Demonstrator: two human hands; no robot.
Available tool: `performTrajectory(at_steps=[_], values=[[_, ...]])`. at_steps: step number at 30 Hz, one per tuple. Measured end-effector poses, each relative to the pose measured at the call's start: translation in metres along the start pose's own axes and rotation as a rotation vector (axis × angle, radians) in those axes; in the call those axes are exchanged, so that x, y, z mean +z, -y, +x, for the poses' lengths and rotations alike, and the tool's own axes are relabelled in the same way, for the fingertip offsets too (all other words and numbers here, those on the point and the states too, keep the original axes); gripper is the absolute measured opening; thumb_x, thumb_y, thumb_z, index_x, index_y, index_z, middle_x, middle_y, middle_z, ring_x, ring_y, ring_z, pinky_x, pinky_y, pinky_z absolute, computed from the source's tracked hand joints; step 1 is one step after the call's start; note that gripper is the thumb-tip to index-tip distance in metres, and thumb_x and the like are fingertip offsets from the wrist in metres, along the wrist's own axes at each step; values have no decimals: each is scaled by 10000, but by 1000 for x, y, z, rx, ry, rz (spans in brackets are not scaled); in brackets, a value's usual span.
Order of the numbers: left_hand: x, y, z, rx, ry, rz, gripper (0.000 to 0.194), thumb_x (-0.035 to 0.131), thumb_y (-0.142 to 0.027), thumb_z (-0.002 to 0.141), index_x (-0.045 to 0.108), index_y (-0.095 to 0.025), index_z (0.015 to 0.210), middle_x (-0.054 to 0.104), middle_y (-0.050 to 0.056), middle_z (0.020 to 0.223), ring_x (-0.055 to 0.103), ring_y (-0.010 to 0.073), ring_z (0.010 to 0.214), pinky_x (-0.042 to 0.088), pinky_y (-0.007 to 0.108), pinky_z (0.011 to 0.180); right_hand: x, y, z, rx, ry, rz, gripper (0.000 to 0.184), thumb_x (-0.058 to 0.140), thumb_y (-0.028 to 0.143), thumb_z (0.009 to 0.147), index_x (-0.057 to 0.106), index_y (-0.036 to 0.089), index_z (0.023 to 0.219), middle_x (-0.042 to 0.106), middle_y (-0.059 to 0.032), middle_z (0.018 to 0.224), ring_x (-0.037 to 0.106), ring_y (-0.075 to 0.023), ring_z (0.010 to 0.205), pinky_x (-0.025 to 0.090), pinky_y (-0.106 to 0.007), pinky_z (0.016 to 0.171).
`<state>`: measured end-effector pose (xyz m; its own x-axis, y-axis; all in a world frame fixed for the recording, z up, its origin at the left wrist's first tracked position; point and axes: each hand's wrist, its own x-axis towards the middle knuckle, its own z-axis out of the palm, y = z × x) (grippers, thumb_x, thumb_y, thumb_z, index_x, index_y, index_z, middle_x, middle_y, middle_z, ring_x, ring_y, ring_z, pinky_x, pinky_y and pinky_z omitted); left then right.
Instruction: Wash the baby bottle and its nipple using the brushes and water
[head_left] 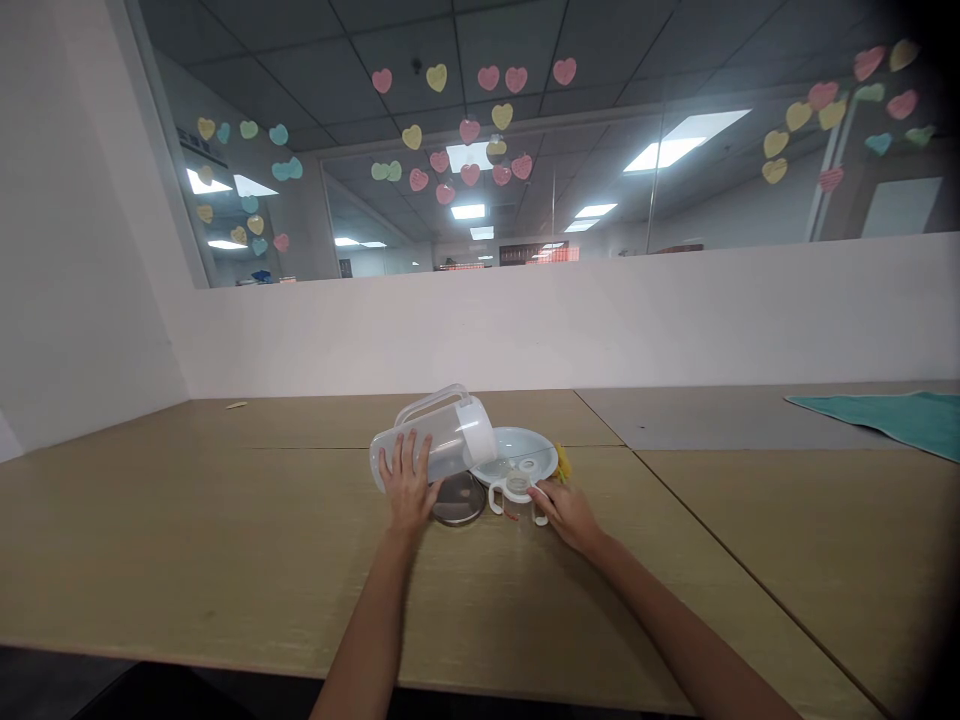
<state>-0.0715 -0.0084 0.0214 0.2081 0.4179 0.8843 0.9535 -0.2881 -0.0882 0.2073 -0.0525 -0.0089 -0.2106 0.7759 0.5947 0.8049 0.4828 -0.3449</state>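
- L hand [409, 495] grasps clear pitcher [448, 446], tilted, white end to right.
- R hand [568, 510] grips small cup [517, 488] w/ white handles.
- Pale bowl [525, 447] on surface [225, 560], far of cup.

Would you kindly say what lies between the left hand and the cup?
In the head view, a dark round item lies between the left hand and cup.

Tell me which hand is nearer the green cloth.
Right. The right hand, on the cup, is left of the green cloth and closer to the camera; the left hand, on the pitcher, lies farther left.
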Motion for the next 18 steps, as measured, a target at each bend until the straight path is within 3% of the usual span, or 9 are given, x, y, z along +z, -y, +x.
performTrajectory(at_steps=[12, 18], values=[[1, 0, -1, -6, -33, -16, 631, 529, -455, 790, 397, -164, 1334, 348, 157, 1415, 243, 330, 1331, 64, 551, 1084, 1, 0, -1, 11, -2, -9, 547, 178, 544, 915, 478, 202, 611, 568, -21, 612, 511, -156, 585, 307, -264, 542], [-5, -5, 4, -174, -204, -83, 870, 614, -548, 703, 293, -78, 1362, 351, 230, 1382, 273, 361, 1304, 139, 555, 1074, 2, 0, 0, -7, -15, -34, 549, 172, 527, 923, 479, 197, 609, 570, -19, 602, 509, -152, 575, 291, -264, 539]])
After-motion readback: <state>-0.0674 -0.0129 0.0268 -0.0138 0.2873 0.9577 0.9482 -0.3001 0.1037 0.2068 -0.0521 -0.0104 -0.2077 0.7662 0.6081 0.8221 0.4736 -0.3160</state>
